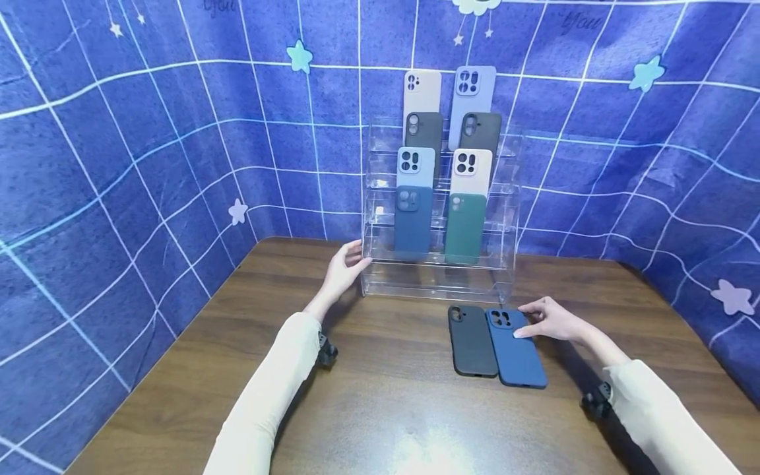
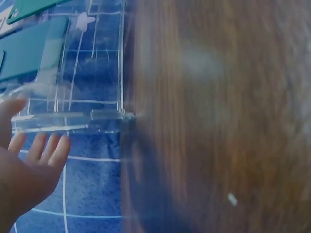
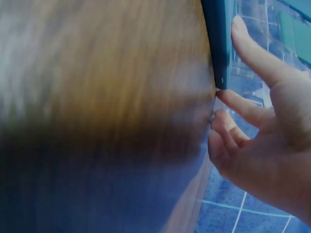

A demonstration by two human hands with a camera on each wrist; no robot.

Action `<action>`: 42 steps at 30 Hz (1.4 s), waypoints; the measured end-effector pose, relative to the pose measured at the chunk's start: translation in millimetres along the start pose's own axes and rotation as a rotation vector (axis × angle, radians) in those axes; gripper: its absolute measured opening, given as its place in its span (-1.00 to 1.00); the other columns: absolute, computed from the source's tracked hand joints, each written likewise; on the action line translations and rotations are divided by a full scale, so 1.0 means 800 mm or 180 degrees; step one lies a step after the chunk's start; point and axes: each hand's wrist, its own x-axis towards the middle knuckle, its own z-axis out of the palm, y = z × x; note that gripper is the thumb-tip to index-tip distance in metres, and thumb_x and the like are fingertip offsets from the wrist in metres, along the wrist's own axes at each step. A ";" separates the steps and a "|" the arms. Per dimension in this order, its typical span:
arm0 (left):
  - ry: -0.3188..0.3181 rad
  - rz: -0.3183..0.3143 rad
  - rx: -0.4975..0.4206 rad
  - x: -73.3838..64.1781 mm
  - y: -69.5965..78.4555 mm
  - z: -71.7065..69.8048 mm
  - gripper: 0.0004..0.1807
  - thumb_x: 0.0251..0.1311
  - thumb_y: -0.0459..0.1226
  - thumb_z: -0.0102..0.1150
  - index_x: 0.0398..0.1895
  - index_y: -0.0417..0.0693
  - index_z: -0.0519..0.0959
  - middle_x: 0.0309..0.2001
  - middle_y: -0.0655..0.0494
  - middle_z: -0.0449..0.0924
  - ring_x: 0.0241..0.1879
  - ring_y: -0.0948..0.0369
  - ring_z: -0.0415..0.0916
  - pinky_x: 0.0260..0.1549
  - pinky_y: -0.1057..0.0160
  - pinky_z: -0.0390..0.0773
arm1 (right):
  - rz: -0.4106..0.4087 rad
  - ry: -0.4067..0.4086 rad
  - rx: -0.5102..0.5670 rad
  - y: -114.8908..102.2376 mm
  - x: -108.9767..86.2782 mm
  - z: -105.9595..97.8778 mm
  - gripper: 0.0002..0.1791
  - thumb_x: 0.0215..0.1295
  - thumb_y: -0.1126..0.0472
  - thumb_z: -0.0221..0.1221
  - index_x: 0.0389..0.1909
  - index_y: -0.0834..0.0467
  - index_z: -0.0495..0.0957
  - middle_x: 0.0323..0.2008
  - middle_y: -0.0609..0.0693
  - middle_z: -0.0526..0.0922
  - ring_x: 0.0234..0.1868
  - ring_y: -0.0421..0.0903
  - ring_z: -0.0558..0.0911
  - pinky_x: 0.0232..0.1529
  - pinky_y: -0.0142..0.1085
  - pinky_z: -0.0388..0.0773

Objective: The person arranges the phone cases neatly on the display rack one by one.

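Note:
A clear acrylic tiered display stand [image 1: 439, 277] stands at the back of the table, holding several phone cases in two columns. My left hand [image 1: 346, 267] is at the stand's left side, thumb by its front edge. In the left wrist view those fingers are extended; whether they touch the stand I cannot tell. On the table in front of the stand, a blue phone case [image 1: 519, 353] lies beside a black phone case [image 1: 473, 346]. My right hand [image 1: 552, 320] pinches the blue case by its upper right edge, thumb on its face and index finger at its side.
On the stand, a dark blue case [image 1: 412, 227] and a green case [image 1: 466, 231] fill the lowest occupied row. A light blue case [image 1: 415, 168] and a white case [image 1: 471, 165] sit above. A blue grid-patterned cloth [image 1: 178, 165] hangs behind the wooden table [image 1: 368, 396].

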 end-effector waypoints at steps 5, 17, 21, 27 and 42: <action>-0.0309 -0.0095 0.0115 -0.001 -0.007 -0.004 -0.34 0.17 -0.28 0.22 0.33 -0.18 0.24 0.20 -0.29 0.40 0.14 -0.13 0.45 0.15 0.05 0.48 | -0.0075 -0.0004 -0.0003 0.000 0.006 0.005 -0.45 -0.05 0.07 0.42 -0.09 0.35 0.58 -0.11 0.22 0.62 -0.12 0.01 0.52 -0.04 -0.13 0.49; -0.0508 -0.0184 -0.0171 -0.004 -0.014 -0.003 -0.37 0.23 -0.29 0.16 0.35 -0.18 0.22 0.23 -0.25 0.38 0.12 -0.11 0.47 0.02 0.08 0.58 | 0.0413 0.0110 0.0141 -0.011 -0.009 0.000 -0.25 -0.05 0.05 0.42 -0.01 0.50 0.37 -0.13 0.29 0.50 -0.12 0.07 0.49 -0.09 -0.15 0.50; -0.0578 -0.0237 -0.0233 -0.001 -0.018 -0.003 -0.36 0.24 -0.27 0.15 0.37 -0.19 0.19 0.23 -0.27 0.37 0.13 -0.11 0.46 0.00 0.10 0.59 | 0.0463 0.0091 0.0661 -0.016 -0.014 -0.007 -0.35 0.11 0.16 0.32 0.03 0.53 0.29 -0.23 0.20 0.52 -0.28 -0.11 0.55 -0.27 -0.26 0.61; -0.0622 -0.0269 -0.0249 -0.005 -0.007 -0.006 -0.36 0.25 -0.33 0.13 0.37 -0.25 0.17 0.21 -0.34 0.37 0.13 -0.16 0.44 0.00 0.07 0.57 | 0.0246 0.0075 0.1254 -0.019 -0.017 -0.019 -0.48 0.30 0.26 0.13 0.09 0.59 0.29 -0.20 0.21 0.61 -0.36 -0.26 0.62 -0.29 -0.23 0.69; -0.0615 -0.0299 -0.0227 -0.003 -0.017 -0.005 -0.36 0.25 -0.30 0.14 0.37 -0.19 0.18 0.20 -0.28 0.39 0.11 -0.11 0.47 0.01 0.15 0.58 | -0.0253 0.0464 0.1502 -0.051 -0.022 -0.054 -0.63 0.37 0.26 0.05 0.05 0.45 0.35 -0.34 -0.25 0.64 -0.34 -0.26 0.65 -0.29 -0.22 0.69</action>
